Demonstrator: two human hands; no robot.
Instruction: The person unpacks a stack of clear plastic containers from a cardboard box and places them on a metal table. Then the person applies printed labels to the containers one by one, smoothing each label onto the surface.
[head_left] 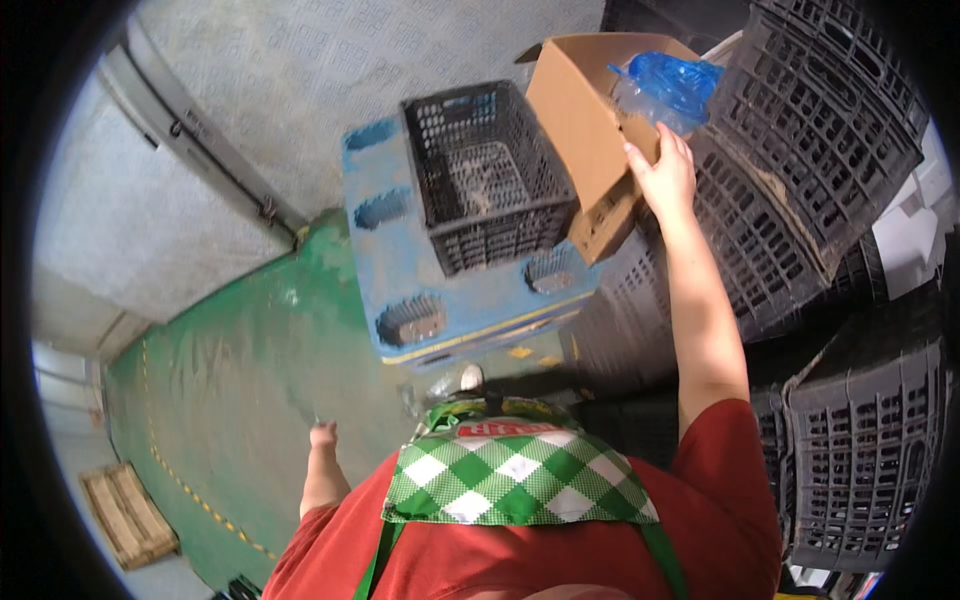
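Observation:
My right hand (668, 178) reaches forward and grips the near edge of an open cardboard box (573, 115), thumb on the outer side and fingers over the rim. The box tilts, and crumpled blue and clear plastic bags (672, 88) lie in it. Just left of the box, an open black plastic crate (500, 225) rests on a blue plastic pallet (375, 265); it looks empty apart from dirt on its bottom. My left hand (323, 433) hangs low at my side, closed, with a small thin thing at its tip too small to name.
Black slatted crates (770, 225) are stacked and tilted on the right, with another crate (865, 450) nearer me. A wooden pallet (128, 515) lies at the lower left beyond a yellow-black floor line (190, 492). Pale panel walls (290, 70) and a door edge (200, 130) border the green floor (240, 370).

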